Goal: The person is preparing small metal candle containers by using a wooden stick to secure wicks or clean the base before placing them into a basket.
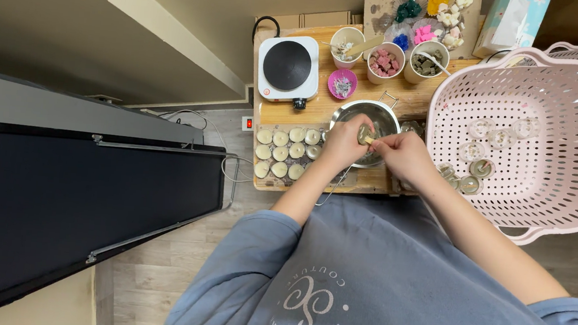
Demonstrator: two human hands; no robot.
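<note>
Left hand (343,145): closed around a small round tealight cup (365,135), held over the steel pot (369,117) at the wooden board's (322,106) middle. Right hand (401,153): fingertips pinched on the cup's edge. Rows of pale, wax-filled tealights (281,153) at the board's front-left corner. White hotplate (287,67) with black disc, back-left corner. Three paper cups (386,61) of chunky wax bits along the back edge. Pink perforated plastic basket (535,135), right of the board, holding clear round cups.
</note>
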